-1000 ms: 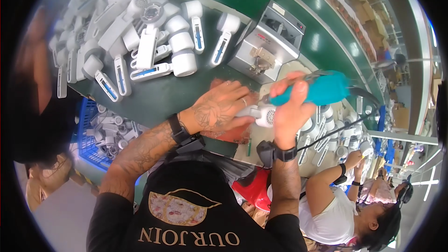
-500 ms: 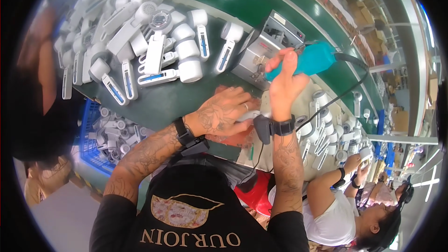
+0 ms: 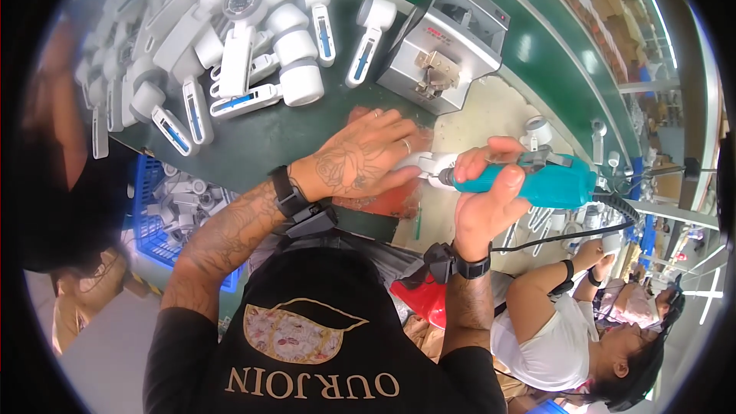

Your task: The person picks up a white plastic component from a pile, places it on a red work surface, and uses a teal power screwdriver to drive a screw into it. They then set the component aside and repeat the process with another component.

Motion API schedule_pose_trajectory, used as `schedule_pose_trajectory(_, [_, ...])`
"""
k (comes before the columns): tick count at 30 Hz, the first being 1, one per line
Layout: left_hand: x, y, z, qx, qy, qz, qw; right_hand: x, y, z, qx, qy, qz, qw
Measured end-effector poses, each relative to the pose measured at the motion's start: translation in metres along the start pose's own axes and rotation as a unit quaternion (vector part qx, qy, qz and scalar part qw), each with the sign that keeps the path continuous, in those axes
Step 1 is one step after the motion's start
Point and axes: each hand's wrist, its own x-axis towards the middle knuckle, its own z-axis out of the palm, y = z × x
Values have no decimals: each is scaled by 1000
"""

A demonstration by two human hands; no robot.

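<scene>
My left hand lies closed over a white handheld fan, mostly hidden under the fingers, on a worn red mat. In my right hand is a teal electric screwdriver with a coiled black cable, held roughly level. Its tip points left at the fan's round end; whether it touches a screw I cannot make out. Behind the hands stands a grey metal box-shaped machine, probably a screw feeder, with a small brass-coloured bracket on its front.
A large pile of white handheld fans with open handles covers the bench's far left. A blue basket of similar parts stands below at left. At right, a co-worker in white handles a part. Another person is at the left edge.
My right hand has brought the screwdriver from the front of the grey machine nearer, to the white fan. My left hand keeps hold of the fan. The whole view has shifted slightly.
</scene>
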Motion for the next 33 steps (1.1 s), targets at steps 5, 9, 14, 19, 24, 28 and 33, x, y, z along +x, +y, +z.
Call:
schedule_pose_trajectory(5, [0, 0, 2, 0, -7, -5, 1000, -4, 10, -2, 2, -3, 6, 1000])
schedule_pose_trajectory(9, [-1, -2, 3, 11, -2, -9, 1000, -4, 15, 0, 34, -34, -8, 999])
schedule_pose_trajectory(14, [3, -1, 3, 13, -1, 2, 1000, -5, 24, -4, 69, -31, -21, 997])
schedule_pose_trajectory(19, [-2, 4, -4, -7, 22, -12, 1000, -14, 25, -3, 57, -3, -12, 998])
schedule_pose_trajectory(24, [-26, 14, 1, 50, 66, 154, 985, -28, 7, -23, 222, 70, 97, 968])
schedule_pose_trajectory(28, [-64, 38, -27, 85, 58, 104, 989, -46, -50, -36, 180, 75, -46, 980])
schedule_pose_trajectory(33, [-112, 18, -115, -24, 334, -327, 883, -52, -61, -16, 88, 131, -125, 979])
